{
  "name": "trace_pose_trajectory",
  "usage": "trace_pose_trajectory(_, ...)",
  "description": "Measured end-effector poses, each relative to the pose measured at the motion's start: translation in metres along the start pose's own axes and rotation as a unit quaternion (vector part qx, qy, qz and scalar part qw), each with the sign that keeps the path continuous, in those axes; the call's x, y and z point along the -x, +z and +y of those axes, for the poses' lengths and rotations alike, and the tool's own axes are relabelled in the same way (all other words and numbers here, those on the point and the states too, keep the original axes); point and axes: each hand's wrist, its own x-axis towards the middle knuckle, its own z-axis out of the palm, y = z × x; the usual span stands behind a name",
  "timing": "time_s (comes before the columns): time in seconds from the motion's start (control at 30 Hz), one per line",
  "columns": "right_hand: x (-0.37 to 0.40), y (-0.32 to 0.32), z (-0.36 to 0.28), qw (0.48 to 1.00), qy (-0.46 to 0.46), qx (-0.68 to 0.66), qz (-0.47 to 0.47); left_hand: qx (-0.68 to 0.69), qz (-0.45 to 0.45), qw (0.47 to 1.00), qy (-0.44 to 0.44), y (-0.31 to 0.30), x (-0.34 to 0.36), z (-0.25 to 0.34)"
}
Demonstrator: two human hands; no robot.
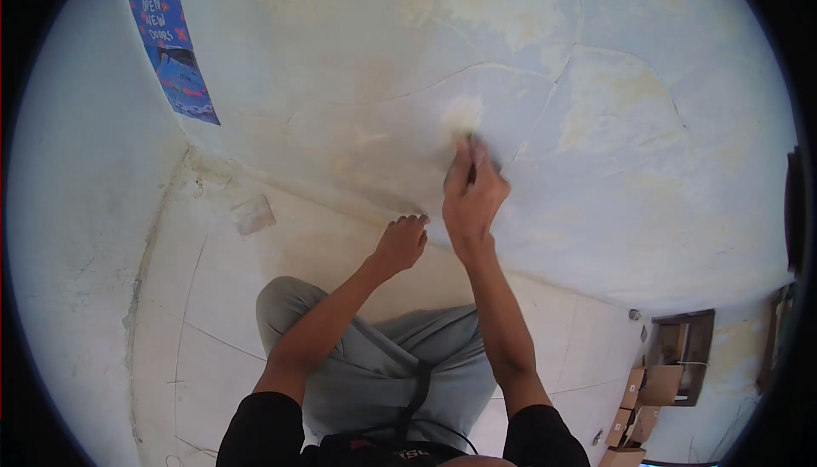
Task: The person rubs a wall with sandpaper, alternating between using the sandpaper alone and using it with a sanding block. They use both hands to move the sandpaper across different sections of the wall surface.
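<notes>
My right hand is raised to the pale wall, its fingers pinched together at the wall's surface. Something small and dark shows at the fingertips, but blur hides what it is. Just above them lies a yellowish worn patch in the paint. Lower and to the left, my left hand is held with curled fingers close to the foot of the wall, and I see nothing in it. Long cracks and flaking paint run across the wall above both hands.
My crossed legs rest on the tiled floor. A small square piece lies near the corner. A blue lettered poster hangs at upper left. Cardboard boxes stand at lower right by an opening.
</notes>
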Motion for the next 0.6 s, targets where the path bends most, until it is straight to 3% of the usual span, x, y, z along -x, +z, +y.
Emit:
trace_pose_trajectory(0.1,-0.047,-0.013,-0.032,0.997,0.033,-0.048,0.046,-0.002,0.008,1.000,0.003,-0.001,-0.004,0.002)
trace_pose_trajectory(0.23,0.005,0.002,0.010,0.999,0.041,-0.031,-0.010,-0.008,-0.019,1.000,-0.007,-0.004,-0.003,0.002)
trace_pose_trajectory(0.3,0.015,0.011,0.018,0.998,-0.055,-0.038,0.007,-0.013,-0.001,1.000,-0.001,-0.004,0.001,0.000)
trace_pose_trajectory(0.33,0.015,0.014,0.025,0.998,-0.058,-0.038,0.007,-0.015,0.013,1.000,0.004,-0.003,0.001,0.000)
trace_pose_trajectory(0.43,-0.013,-0.001,-0.005,0.999,-0.022,-0.001,-0.030,-0.007,-0.013,1.000,-0.009,-0.004,-0.003,0.002)
trace_pose_trajectory(0.5,-0.032,-0.007,-0.021,0.997,0.065,-0.050,0.015,-0.007,-0.011,1.000,-0.011,-0.005,-0.006,0.001)
trace_pose_trajectory(0.6,-0.004,0.000,-0.015,0.992,0.107,-0.059,0.028,-0.013,-0.027,0.999,-0.011,-0.006,-0.002,0.002)
